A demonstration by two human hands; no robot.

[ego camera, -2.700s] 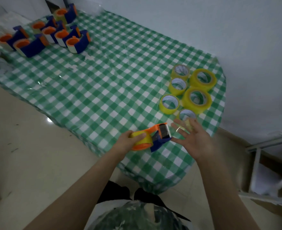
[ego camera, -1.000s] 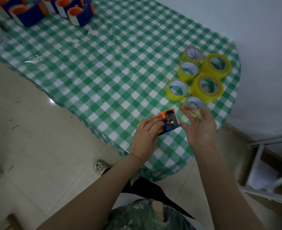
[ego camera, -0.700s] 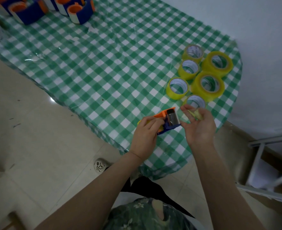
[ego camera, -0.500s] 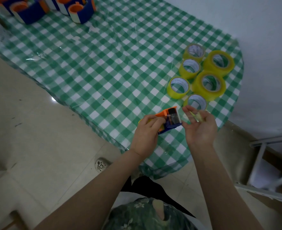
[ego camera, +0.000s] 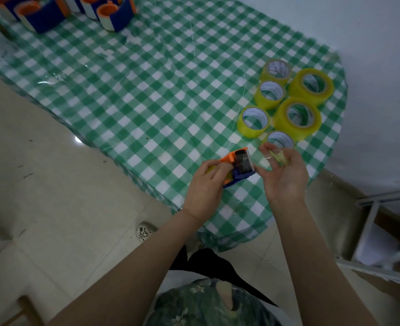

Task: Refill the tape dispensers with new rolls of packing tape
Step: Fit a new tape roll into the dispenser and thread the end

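My left hand (ego camera: 206, 184) grips a blue and orange tape dispenser (ego camera: 240, 164) with a yellow roll in it, just above the table's near edge. My right hand (ego camera: 282, 175) is beside the dispenser's cutter end, with thumb and fingers pinching a crumpled scrap of yellowish tape (ego camera: 277, 158). Several yellow tape rolls (ego camera: 299, 117) stand on the green checked tablecloth (ego camera: 147, 90) just beyond my right hand; the nearest roll (ego camera: 280, 140) is partly hidden by my fingers.
Several blue and orange dispensers (ego camera: 114, 12) stand at the far left end of the table. A white wall runs along the table's far side. A tiled floor with a drain (ego camera: 143, 231) lies to the left, and a metal frame (ego camera: 382, 208) stands at the right.
My left hand has shifted from the side to over the top of the dispenser. My right hand's open fingers have closed on a scrap of tape. The view has moved closer to the table end.
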